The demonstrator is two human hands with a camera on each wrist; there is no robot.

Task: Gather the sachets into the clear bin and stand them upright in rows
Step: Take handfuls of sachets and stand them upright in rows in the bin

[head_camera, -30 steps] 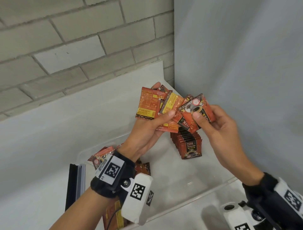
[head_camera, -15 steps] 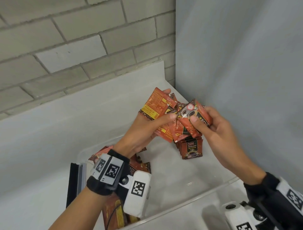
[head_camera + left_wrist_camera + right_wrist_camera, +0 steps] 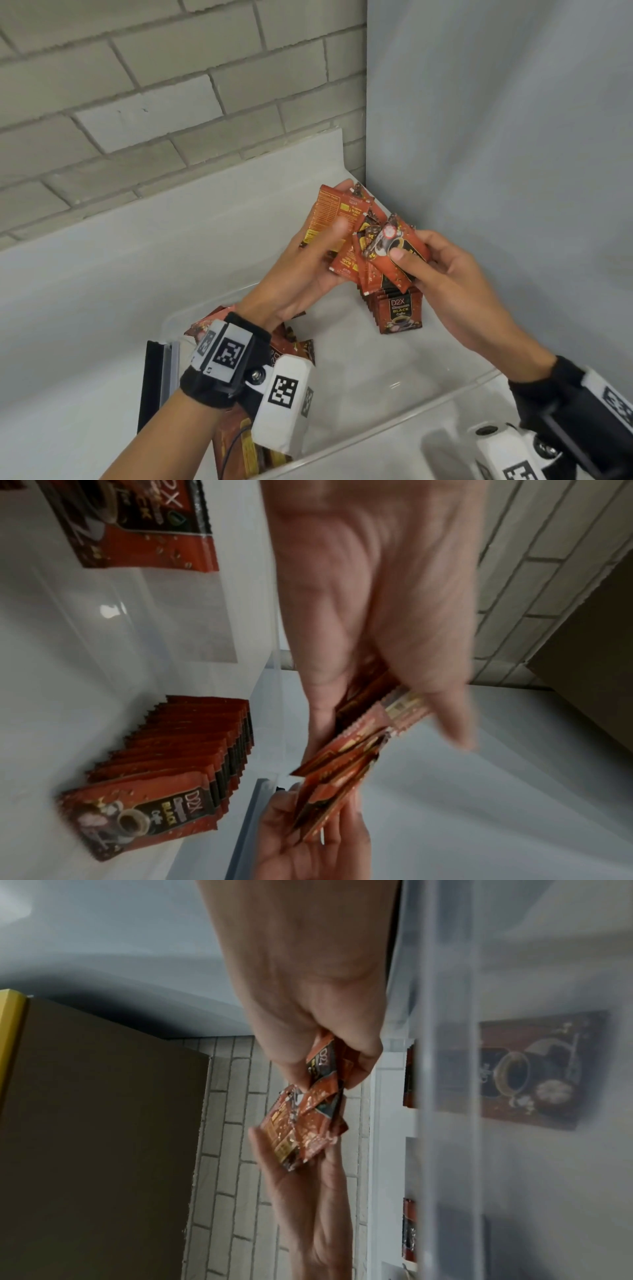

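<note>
**Sachets squared up above the bin**

Both hands are now sitting lower and closer together than a second ago, with the fanned sachets pulled into a tighter bunch over the bin.

Nearest the camera, a loose heap of sachets is lying flat in the near-left corner of the clear bin, partly hidden behind the left wrist rig. Just above it, the left hand is gripping a fan of sachets, thumb pressing across their printed faces and fingers curling behind. The right hand is pinching one sachet between thumb and fingers, its end touching the fan. Further back, a row of sachets is standing upright on the bin floor, packed face to face towards the far right side of the bin, close beneath the hands. Beyond that are a white backsplash and a brick wall.

The sachets are looking light, thin and glossy, so they are likely to slide over one another and flop if taken by a corner. Holding the bunch across its flat faces near the middle, edges aligned, is probably the surest grip; a squared stack should stand against the existing row more readily than single packets, which could topple.
</note>
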